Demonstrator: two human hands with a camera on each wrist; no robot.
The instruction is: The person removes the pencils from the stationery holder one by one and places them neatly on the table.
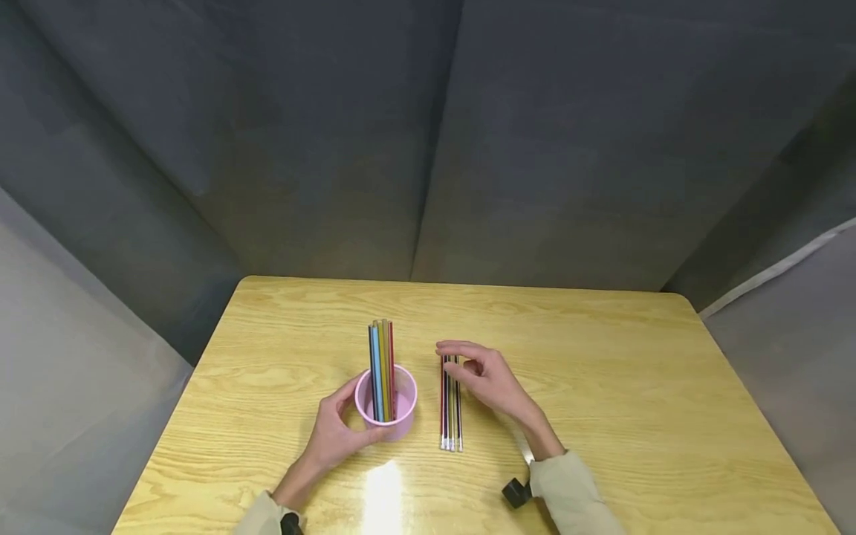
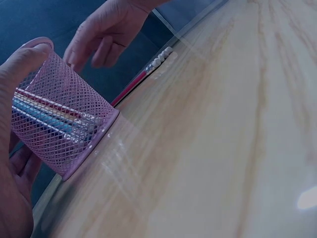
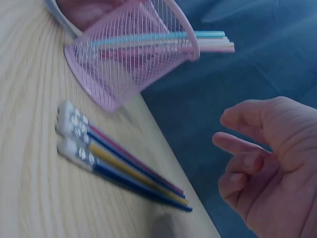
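Note:
My left hand (image 1: 331,433) grips a pink mesh pencil cup (image 1: 403,429), its thumb on the near side and fingers round the left. The cup stands upright on the table. Inside lean several pencils (image 1: 380,371), blue, yellow, red and dark, their eraser ends down by the left wrist view. Beside the cup, to its right, several more pencils (image 1: 451,416) lie in a row on the wood, with white erasers toward me. Over their far ends hovers my right hand (image 1: 493,380); the right wrist view shows its fingers (image 3: 245,111) loosely bent, holding nothing, apart from the pencils.
The light wooden table (image 1: 602,386) has rounded far corners. Dark grey curtains (image 1: 321,148) hang behind it, with paler cloth (image 1: 73,386) at the sides. A black wrist-camera piece (image 1: 516,493) sits near my right sleeve (image 1: 571,494).

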